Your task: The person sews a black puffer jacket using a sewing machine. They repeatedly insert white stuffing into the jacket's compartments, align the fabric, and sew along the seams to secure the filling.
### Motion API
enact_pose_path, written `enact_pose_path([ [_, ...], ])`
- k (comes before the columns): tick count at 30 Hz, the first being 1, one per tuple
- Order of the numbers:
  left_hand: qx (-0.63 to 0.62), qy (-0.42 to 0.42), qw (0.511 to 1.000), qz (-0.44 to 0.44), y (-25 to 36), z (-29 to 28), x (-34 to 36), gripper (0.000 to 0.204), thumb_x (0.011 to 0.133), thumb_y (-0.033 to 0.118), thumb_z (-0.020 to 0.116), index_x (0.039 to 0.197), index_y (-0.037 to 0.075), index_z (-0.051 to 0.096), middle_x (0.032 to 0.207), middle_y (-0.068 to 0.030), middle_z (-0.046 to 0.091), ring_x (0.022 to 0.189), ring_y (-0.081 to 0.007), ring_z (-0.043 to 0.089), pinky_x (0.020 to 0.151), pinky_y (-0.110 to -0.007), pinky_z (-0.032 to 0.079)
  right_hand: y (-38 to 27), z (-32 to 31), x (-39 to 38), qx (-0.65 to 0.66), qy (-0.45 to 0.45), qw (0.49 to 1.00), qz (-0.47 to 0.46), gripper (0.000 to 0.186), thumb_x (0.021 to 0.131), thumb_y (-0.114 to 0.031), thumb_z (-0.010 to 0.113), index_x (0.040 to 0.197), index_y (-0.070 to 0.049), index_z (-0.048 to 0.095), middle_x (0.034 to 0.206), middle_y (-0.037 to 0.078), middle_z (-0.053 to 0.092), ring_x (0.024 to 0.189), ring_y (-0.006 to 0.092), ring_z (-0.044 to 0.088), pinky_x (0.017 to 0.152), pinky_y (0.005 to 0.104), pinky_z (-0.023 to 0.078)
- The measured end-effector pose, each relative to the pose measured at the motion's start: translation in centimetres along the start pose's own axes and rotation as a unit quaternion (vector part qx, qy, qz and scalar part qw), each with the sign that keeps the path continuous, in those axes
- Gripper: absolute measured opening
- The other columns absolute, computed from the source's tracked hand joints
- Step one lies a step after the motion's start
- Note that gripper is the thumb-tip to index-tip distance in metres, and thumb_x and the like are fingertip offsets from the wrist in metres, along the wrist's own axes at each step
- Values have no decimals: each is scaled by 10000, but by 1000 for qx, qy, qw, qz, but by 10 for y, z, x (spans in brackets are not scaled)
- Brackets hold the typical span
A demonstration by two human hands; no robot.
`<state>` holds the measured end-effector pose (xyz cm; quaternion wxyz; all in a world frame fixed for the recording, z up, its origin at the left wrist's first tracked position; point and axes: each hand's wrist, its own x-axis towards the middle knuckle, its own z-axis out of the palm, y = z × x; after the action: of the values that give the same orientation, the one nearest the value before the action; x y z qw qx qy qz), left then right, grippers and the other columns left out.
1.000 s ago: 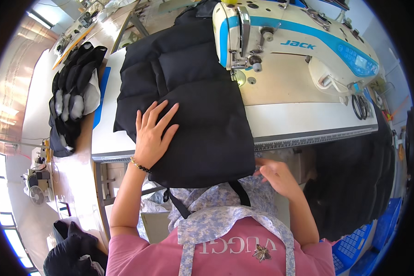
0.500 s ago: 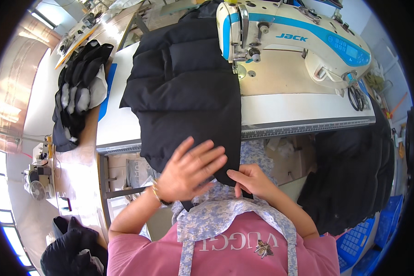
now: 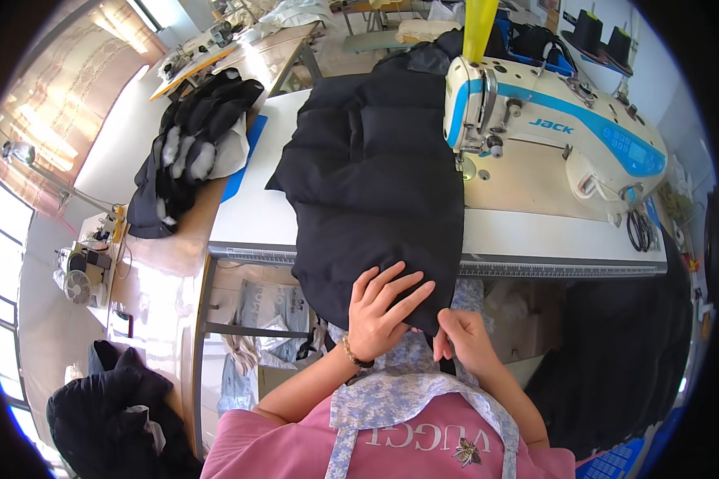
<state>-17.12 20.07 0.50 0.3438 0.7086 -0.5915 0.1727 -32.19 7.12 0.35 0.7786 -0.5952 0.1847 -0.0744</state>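
A black quilted padded garment piece [image 3: 375, 191] lies along the sewing table and droops over its front edge toward my lap. Its right edge runs beside the needle area of a white and blue sewing machine [image 3: 551, 120]. Resting on the near end of the padding is my left hand [image 3: 383, 315], fingers stretched out and spread. Just to its right, my right hand [image 3: 465, 339] pinches the piece's near right corner between thumb and fingers. Part of that corner is hidden by the fingers.
A ruler strip [image 3: 567, 268] lines the table's front edge. More black padded pieces with white filling [image 3: 188, 152] lie on the side table at left. A black padded bundle [image 3: 120, 415] sits lower left, and dark fabric [image 3: 615, 343] hangs at right. Thread cones [image 3: 588, 33] stand behind the machine.
The view has shifted, so the table and machine appear lower and farther right. My left hand has settled on the padding, closer to my right hand, which keeps its pinch at the corner.
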Motion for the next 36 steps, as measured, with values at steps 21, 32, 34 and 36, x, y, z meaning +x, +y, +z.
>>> enact_pose_path([
  [21, -79, -41, 995, -52, 8, 17, -6, 310, 756, 69, 740, 1062, 90, 696, 939, -31, 633, 841, -223, 622, 738, -353, 521, 95, 32, 42, -211, -208, 949, -103, 411, 911, -101, 560, 1300, 28, 534, 1329, 252, 563, 1275, 356, 523, 1052, 434, 424],
  [32, -97, -11, 993, -69, 7, 19, -10, 284, 794, 72, 730, 1076, 88, 698, 927, -43, 648, 813, -234, 637, 710, -352, 535, 94, 34, 41, -150, -190, 965, -97, 434, 881, -55, 600, 1298, 32, 515, 1321, 234, 567, 1250, 331, 551, 1017, 413, 456],
  [34, -101, -10, 993, -64, 5, 17, -8, 296, 796, 70, 728, 1089, 85, 695, 929, -46, 648, 816, -236, 638, 712, -352, 535, 95, 34, 41, -148, -186, 967, -92, 437, 875, -51, 612, 1293, 31, 516, 1319, 229, 570, 1244, 327, 557, 1008, 410, 463],
  [36, -103, -9, 993, -63, 5, 16, -8, 304, 798, 68, 726, 1100, 83, 692, 929, -48, 648, 816, -238, 639, 712, -351, 535, 95, 35, 40, -144, -175, 969, -95, 434, 876, -58, 617, 1291, 29, 521, 1311, 224, 576, 1242, 325, 558, 1005, 412, 464],
])
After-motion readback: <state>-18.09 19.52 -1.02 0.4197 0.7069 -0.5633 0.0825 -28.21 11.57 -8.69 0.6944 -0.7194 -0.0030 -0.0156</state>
